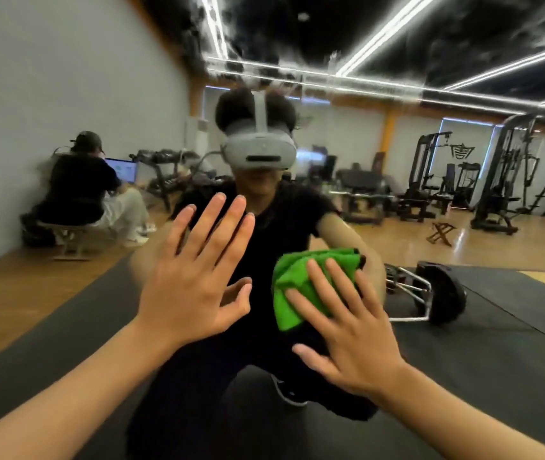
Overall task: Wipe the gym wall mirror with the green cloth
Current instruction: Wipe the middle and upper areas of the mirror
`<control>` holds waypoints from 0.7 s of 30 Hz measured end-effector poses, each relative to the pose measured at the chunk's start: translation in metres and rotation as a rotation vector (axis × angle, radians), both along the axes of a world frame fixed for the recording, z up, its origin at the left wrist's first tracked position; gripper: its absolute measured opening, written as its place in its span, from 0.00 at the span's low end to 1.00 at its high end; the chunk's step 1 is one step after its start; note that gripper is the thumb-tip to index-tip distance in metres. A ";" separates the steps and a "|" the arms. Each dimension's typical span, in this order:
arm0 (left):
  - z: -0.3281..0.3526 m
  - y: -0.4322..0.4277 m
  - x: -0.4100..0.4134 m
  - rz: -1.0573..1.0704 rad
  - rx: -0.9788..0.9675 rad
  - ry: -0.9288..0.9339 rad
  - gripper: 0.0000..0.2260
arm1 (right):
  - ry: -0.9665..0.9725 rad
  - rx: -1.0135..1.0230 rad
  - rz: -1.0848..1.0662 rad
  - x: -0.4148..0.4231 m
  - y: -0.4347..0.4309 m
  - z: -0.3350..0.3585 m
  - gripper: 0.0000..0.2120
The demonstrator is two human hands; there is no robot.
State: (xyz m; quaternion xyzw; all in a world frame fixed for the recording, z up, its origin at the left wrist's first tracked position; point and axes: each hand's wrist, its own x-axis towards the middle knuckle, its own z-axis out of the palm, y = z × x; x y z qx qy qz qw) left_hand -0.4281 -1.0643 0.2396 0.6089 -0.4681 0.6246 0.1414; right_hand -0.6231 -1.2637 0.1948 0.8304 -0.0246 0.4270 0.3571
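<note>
Wiping seems under way: the right hand [347, 323], fingers straight, presses the cloth [301, 277] against the mirror [65, 78] just right of centre, the left hand [194, 280] rests flat and released beside it, and the next stroke likely needs firm, even sideways pressure.

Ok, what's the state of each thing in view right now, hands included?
left hand: open, fingers spread, palm toward the mirror.
right hand: open, straight fingers pressing the green cloth to the mirror.
green cloth: bunched, under the right hand.
laptop in the reflection: open, screen lit.
ceiling light strips: on.
</note>
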 end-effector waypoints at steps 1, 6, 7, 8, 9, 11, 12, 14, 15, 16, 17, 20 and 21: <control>-0.001 0.000 0.000 0.005 0.001 0.001 0.36 | 0.072 -0.036 -0.038 -0.006 -0.002 -0.026 0.34; -0.004 0.001 -0.001 0.009 0.011 0.011 0.37 | 0.247 -0.177 0.022 -0.020 -0.015 0.001 0.33; -0.004 0.001 -0.001 0.009 0.013 0.016 0.37 | 0.221 -0.180 0.037 -0.020 -0.017 0.033 0.33; -0.004 0.002 -0.001 0.012 0.011 0.015 0.37 | 0.148 -0.171 0.048 -0.017 -0.017 0.072 0.33; -0.003 0.001 -0.001 0.017 0.004 0.010 0.36 | 0.059 -0.153 0.055 -0.011 -0.014 0.115 0.33; -0.004 0.000 -0.003 0.015 -0.002 0.003 0.36 | -0.113 -0.087 0.048 0.002 -0.004 0.191 0.34; -0.003 0.000 -0.003 0.010 -0.002 0.002 0.36 | -0.185 -0.054 0.033 0.009 0.002 0.220 0.34; -0.003 0.000 -0.003 0.003 -0.004 0.007 0.36 | -0.313 0.039 0.018 0.022 0.013 0.242 0.35; -0.003 0.000 -0.004 0.003 -0.006 0.007 0.36 | -0.355 0.073 0.022 0.028 0.018 0.236 0.35; -0.004 0.000 -0.004 0.003 -0.007 0.007 0.36 | -0.365 0.096 0.027 0.032 0.022 0.219 0.36; -0.003 0.000 -0.004 0.001 -0.008 0.003 0.36 | -0.344 0.101 0.033 0.034 0.025 0.194 0.36; -0.001 0.001 -0.002 -0.011 0.000 -0.001 0.36 | -0.247 0.058 0.057 0.030 0.025 0.111 0.36; 0.000 0.001 -0.002 -0.011 -0.002 -0.003 0.36 | -0.230 0.057 0.070 0.027 0.022 0.086 0.36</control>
